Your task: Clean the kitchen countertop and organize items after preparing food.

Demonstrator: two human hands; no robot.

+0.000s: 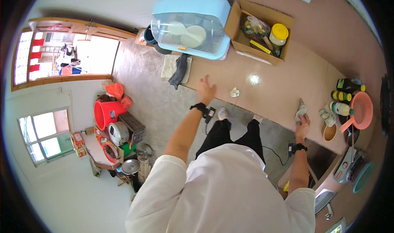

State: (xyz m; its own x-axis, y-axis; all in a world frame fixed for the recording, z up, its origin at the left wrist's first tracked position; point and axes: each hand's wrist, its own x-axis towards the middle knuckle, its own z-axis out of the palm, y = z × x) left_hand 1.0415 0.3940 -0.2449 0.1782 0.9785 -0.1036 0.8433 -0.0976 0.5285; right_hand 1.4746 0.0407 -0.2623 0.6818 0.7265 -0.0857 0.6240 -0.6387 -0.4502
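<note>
My right hand grips the lower end of a crumpled greyish cloth on the pink tiled countertop, near its front edge. My left hand is empty, its fingers spread, over the counter's front edge at the left. Between the hands lies a small crumpled white tissue or cloth. A dark grey cloth lies over a pale folded cloth at the counter's left end, beyond my left hand. To the right of my right hand stand a brown bowl and another crumpled cloth.
A light blue dish box with a clear cover and a cardboard box with a yellow-lidded jar stand along the back. Several bottles, a pink strainer or pan and a gas stove are at the right.
</note>
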